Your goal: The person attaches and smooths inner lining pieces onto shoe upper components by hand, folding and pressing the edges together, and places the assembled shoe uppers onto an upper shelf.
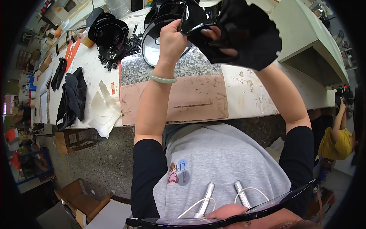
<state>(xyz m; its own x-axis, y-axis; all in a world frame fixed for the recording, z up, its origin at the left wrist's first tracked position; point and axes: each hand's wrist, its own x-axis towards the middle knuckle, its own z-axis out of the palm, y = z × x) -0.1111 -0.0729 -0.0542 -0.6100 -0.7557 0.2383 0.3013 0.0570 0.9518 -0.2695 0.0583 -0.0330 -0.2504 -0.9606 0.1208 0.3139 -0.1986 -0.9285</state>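
Observation:
My left hand (172, 42), a pale bangle at its wrist, is closed on the edge of a glossy black leather-like piece (200, 42) held up above the table. Its wide dull-black flap (256, 36) has a toothed outer edge and spreads to the right. My right forearm (284, 89) reaches up behind this flap, which hides the right hand and its fingers. The shiny surface mirrors skin tones. Below lie a brown board (194, 100) and a speckled metal sheet (209, 64). Close behind my left hand, more curved glossy black pieces (162, 13) are stacked.
At the left lie another glossy black stack (110, 34), dark cut pieces (72, 95), cream sheets (105, 108) and small black strips (131, 46). A pale metal hood (301, 30) stands at the right. Beyond it, a person in yellow (337, 143) works. A wooden stool (74, 141) is under the table.

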